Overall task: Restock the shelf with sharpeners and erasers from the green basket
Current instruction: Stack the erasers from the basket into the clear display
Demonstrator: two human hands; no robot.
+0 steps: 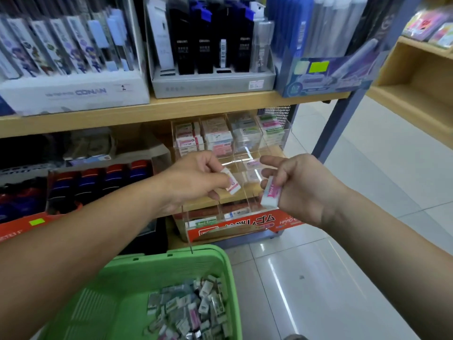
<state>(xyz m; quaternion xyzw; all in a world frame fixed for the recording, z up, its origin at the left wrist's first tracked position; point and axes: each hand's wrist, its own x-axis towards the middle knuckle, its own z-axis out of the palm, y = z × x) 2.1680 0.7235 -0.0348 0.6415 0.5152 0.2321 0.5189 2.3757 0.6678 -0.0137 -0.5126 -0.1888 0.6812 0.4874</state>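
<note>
Placing step, mid-restock. L to R: left hand (pixel 196 177) pinches a small eraser (pixel 231 184) over the front cells of the clear divided bin (pixel 245 153) on the lower shelf. Right hand (pixel 301 187) grips a pink-sleeved eraser (pixel 270 192) near the bin's right side. Next, prob.: match each to its cell w/ like stock, drop in flat. Thin acrylic dividers & the upper shelf board (pixel 196 106) crowd the reach. Green basket (pixel 171 253) below, plenty left inside.

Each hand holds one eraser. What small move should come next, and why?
Probably lower the left hand to set its eraser into the organizer compartment right below it: that eraser hangs over an open slot that looks unfilled, while the right hand holds a second eraser beside it.
</note>
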